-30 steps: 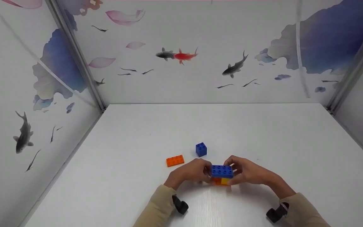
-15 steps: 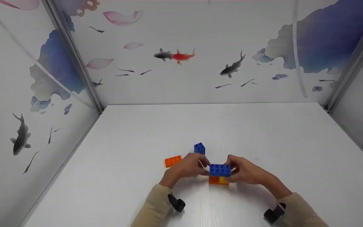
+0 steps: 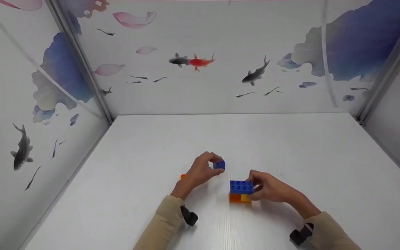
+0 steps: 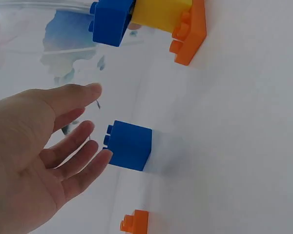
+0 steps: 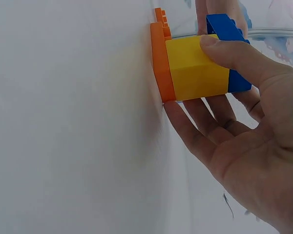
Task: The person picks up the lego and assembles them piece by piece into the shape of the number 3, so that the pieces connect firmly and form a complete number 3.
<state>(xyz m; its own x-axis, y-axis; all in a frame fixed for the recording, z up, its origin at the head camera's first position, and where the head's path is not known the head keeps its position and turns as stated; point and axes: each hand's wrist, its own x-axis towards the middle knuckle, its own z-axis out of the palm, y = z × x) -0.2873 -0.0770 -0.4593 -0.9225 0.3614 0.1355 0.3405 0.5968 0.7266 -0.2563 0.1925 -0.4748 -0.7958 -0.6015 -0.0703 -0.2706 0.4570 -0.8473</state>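
A small blue block (image 3: 220, 165) stands on the white table, studs up. My left hand (image 3: 200, 172) is beside it, thumb and fingers apart; in the left wrist view the fingertips lie near its studs, and I cannot tell if they touch. To the right, my right hand (image 3: 273, 187) grips a short stack by its yellow block (image 5: 198, 68), thumb on one face and fingers on the other. That block sits on an orange plate (image 5: 161, 63), with a blue eight-stud brick (image 3: 241, 187) on top, overhanging the plate's bare studs.
A loose orange plate (image 4: 136, 222) lies near my left wrist, mostly hidden by that hand in the head view. White table surface (image 3: 193, 135) stretches behind the blocks to a printed back wall (image 3: 200, 93). Side walls rise left and right.
My left hand has left the stack and moved away and leftward to the small blue block, covering most of the loose orange plate. My right hand stays on the stack.
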